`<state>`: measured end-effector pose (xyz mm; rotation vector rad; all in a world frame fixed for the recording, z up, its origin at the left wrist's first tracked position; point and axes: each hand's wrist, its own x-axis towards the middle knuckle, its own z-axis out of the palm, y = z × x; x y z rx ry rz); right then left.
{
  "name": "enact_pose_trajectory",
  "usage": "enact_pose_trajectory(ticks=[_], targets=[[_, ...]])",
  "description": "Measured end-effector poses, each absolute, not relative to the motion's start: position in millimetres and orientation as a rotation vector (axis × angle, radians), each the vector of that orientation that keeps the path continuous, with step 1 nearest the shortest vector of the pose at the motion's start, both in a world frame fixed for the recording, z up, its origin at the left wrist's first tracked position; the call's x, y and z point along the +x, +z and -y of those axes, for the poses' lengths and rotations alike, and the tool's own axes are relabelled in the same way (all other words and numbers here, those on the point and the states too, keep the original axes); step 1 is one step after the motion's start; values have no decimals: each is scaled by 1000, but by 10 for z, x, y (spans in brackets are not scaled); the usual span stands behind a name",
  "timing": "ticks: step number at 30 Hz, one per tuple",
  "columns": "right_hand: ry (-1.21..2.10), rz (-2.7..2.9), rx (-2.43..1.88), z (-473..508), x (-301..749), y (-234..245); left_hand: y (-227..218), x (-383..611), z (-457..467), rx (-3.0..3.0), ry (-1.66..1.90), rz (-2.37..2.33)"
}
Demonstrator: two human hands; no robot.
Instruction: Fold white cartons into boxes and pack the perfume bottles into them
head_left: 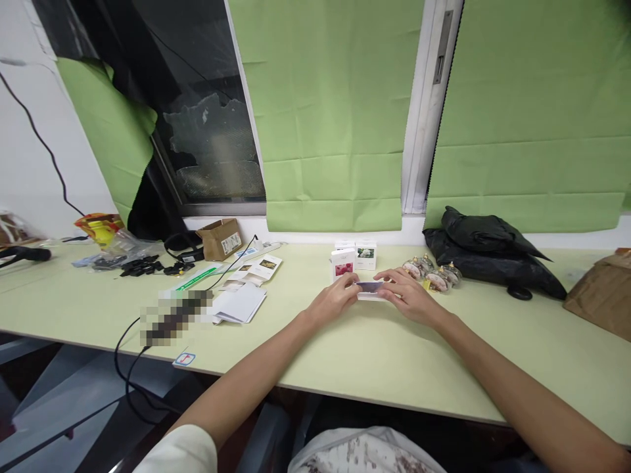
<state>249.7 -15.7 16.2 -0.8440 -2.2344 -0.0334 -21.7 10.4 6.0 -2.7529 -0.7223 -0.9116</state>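
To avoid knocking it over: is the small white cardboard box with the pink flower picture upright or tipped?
Upright: the white box stands on the pale green table, flower picture facing the camera.

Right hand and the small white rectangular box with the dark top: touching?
Touching. Head view: the right hand overlaps and holds the right end of the small white rectangular box, no gap showing.

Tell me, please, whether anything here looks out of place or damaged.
Yes, at the left: the green curtain hangs askew, unlike the two flat curtains. The dark window bears a pale, ragged-edged patch that may be torn film. Around the left hand, right hand and the white item they hold, nothing looks spilled.
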Motion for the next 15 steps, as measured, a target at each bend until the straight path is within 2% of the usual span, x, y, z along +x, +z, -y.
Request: enact_pose_trajectory(ticks=[9, 15], targets=[[-71, 2260, -832, 216, 2470, 165, -10, -218, -146, -2762, -941, 676], [-108, 2068, -843, 228, 2411, 166, 30, -188, -128, -2724, -1343, 765]])
